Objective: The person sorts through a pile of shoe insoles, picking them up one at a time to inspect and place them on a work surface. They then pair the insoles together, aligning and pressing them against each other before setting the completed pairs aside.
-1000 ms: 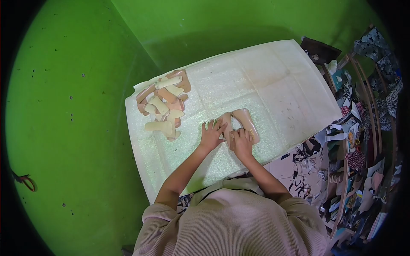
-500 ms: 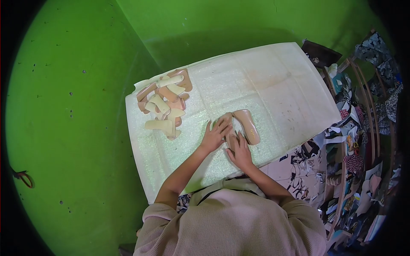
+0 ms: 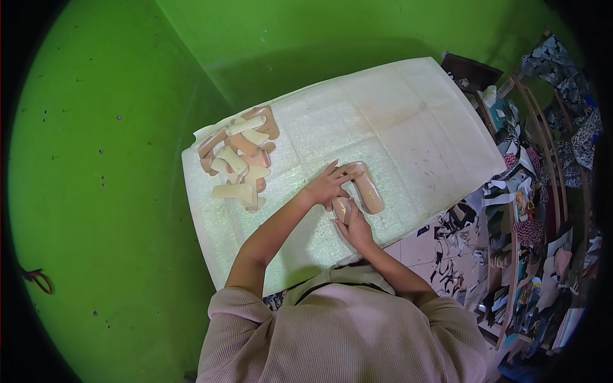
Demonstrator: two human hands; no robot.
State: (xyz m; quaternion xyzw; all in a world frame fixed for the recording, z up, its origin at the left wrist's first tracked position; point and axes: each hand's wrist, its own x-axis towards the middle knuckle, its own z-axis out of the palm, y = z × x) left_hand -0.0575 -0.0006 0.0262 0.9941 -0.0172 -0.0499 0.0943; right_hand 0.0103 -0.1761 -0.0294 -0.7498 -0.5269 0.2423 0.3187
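On the covered table, a tan shoe insole (image 3: pixel 341 205) with gold lettering lies under my two hands. My left hand (image 3: pixel 325 187) rests across its upper part, fingers stretched out and spread, hiding much of it. At the lettered end, my right hand (image 3: pixel 359 231) grips the insole along its right edge, with the thumb near the lower tip. Right beside it is a second tan insole (image 3: pixel 368 191), also marked with gold letters; the left fingertips reach its top end.
A loose pile of tan insoles (image 3: pixel 265 121) and pale cream pieces (image 3: pixel 234 191) lies at the table's left. Green walls (image 3: pixel 108 191) stand behind and left. To the right are wooden racks (image 3: pixel 543 140) crammed with scraps, and scraps (image 3: pixel 447 255) litter the floor.
My right hand has gone from lying over the insole to gripping its edge, uncovering the gold lettering. My left fingers have spread wider. The whole view has shifted slightly.
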